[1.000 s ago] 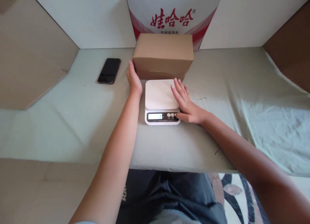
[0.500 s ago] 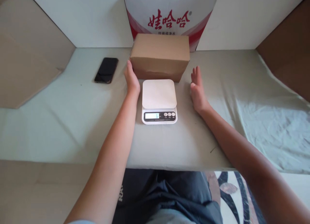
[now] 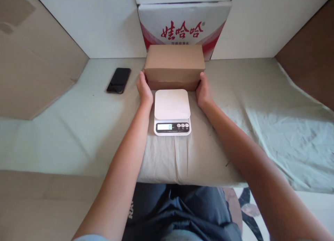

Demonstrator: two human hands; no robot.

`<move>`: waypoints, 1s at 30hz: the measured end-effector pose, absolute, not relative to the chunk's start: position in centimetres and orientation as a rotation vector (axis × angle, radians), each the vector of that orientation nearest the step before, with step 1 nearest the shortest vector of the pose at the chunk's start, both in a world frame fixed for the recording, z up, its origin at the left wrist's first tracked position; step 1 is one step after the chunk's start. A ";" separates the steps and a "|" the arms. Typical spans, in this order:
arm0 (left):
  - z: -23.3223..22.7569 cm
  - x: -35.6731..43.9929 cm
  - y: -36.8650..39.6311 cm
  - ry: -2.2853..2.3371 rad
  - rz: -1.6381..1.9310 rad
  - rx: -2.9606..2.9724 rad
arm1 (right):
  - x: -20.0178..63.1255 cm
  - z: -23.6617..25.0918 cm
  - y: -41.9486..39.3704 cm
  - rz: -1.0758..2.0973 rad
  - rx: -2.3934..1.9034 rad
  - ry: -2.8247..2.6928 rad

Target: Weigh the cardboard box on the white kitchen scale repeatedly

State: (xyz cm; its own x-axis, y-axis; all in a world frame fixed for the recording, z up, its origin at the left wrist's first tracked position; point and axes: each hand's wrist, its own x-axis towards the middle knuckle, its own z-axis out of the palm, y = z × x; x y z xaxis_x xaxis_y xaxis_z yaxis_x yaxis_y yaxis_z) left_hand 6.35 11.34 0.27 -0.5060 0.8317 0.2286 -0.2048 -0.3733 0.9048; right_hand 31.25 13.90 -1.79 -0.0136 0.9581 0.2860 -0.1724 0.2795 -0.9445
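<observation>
A brown cardboard box point(image 3: 174, 58) stands behind a white kitchen scale point(image 3: 172, 104) whose display reads 0. Against the box's left side rests my left hand point(image 3: 145, 89), and my right hand point(image 3: 204, 91) presses on its right side, so the box is gripped between both palms. Most fingers are hidden along the box's sides; the thumbs point up near its front corners. Nothing lies on the scale's plate.
To the left, a black phone point(image 3: 118, 80) lies on the green cloth point(image 3: 65, 140). A large white and red carton point(image 3: 185, 23) stands behind the box. Cardboard panels point(image 3: 39, 60) close in the left and right sides.
My right hand has moved left from open air onto the box's right side. The box now sits straighter. The scale's reading went from 6 to 0, and the cloth's front has creased.
</observation>
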 end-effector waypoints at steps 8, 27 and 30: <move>-0.2 6.1 11.7 1.211 1.927 0.974 | 30.0 -1.2 15.7 1.133 -0.889 -1.069; 5.2 5.4 -2.8 1.083 1.933 1.221 | 31.8 7.9 -1.4 0.896 -0.788 -1.419; 3.8 5.5 -3.7 1.107 1.933 1.166 | 31.2 6.6 -3.3 0.969 -0.763 -1.401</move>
State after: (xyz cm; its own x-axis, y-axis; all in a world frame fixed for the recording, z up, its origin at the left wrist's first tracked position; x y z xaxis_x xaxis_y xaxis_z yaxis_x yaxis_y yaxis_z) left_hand 5.47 -3.69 3.84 -0.4206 0.8206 0.3868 -0.0819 -0.4590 0.8847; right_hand 31.20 -3.26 6.58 -0.0755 0.8930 0.4437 -0.1008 0.4359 -0.8943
